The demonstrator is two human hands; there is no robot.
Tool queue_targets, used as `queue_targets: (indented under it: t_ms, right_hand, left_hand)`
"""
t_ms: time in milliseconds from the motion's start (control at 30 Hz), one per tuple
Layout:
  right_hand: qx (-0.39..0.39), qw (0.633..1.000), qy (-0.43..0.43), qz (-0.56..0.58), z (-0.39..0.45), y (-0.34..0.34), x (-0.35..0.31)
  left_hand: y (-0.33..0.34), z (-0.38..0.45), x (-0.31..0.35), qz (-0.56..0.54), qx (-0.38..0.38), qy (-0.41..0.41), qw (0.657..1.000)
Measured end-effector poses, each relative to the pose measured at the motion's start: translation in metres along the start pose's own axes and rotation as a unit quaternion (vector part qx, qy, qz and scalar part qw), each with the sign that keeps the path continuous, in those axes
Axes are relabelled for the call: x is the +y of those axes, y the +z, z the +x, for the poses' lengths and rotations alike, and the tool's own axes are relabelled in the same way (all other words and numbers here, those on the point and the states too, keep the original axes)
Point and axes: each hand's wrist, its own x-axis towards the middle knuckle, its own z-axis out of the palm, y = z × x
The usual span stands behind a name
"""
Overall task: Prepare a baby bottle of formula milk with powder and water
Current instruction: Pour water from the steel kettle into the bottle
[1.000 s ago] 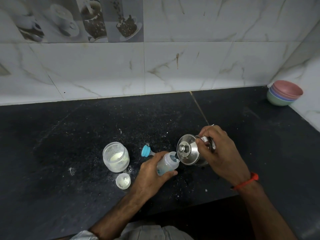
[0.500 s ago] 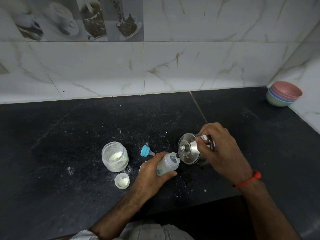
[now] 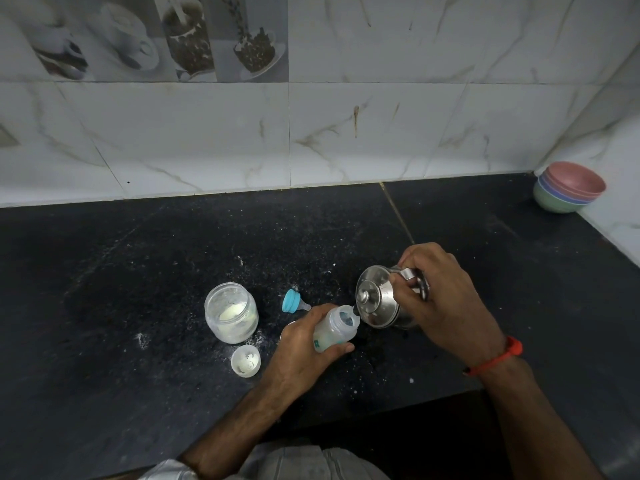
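My left hand (image 3: 300,348) grips a clear baby bottle (image 3: 337,327), tilted with its open mouth toward the right. My right hand (image 3: 446,303) holds the handle of a small steel kettle (image 3: 375,301), tipped left so its spout touches the bottle's mouth. The kettle's lid is on. To the left an open glass jar (image 3: 231,312) stands with pale powder in it. Its white lid (image 3: 246,360) lies upturned in front of the jar. The teal-ringed bottle teat (image 3: 293,302) lies on its side between jar and bottle.
All of this is on a black stone counter (image 3: 138,271) with white powder spilled around the jar. Stacked pastel bowls (image 3: 568,190) sit in the far right corner. Tiled walls bound the back and right. The counter's front edge runs just below my hands.
The kettle has tipped further left and its spout has come down to the bottle's mouth. The bottle has stayed in my left hand at about the same tilt.
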Motion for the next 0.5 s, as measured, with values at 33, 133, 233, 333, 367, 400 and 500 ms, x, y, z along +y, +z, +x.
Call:
queue_targets:
  t_ms: [33, 133, 233, 333, 367, 400, 500]
  right_hand:
    - [-0.002, 1.000, 0.002, -0.001, -0.0001, 0.0003, -0.0002]
    - [-0.001, 1.000, 0.000, 0.002, 0.0000, 0.0005, -0.0005]
    - [0.000, 1.000, -0.001, -0.002, 0.0003, 0.0004, -0.0006]
    - [-0.002, 1.000, -0.004, -0.007, 0.0005, 0.0003, -0.0005]
    - [-0.002, 1.000, -0.005, -0.008, 0.0005, 0.0003, -0.0004]
    - [-0.001, 1.000, -0.006, -0.009, 0.0006, 0.0003, -0.0004]
    - [0.008, 1.000, -0.011, -0.009, 0.0003, 0.0005, -0.0009]
  left_hand:
    - [0.0003, 0.0000, -0.0004, 0.000, -0.001, -0.001, 1.000]
    - [0.0004, 0.0001, -0.0016, 0.001, -0.003, 0.000, 1.000]
    - [0.0003, -0.0007, -0.0023, 0.004, -0.001, 0.002, 1.000]
    - [0.0002, -0.0011, -0.0020, 0.002, -0.001, 0.001, 1.000]
    - [0.0002, -0.0009, -0.0018, 0.001, -0.001, 0.001, 1.000]
    - [0.0001, -0.0007, -0.0018, 0.000, 0.000, 0.000, 1.000]
    - [-0.0002, -0.0007, -0.0025, 0.002, -0.002, -0.001, 1.000]
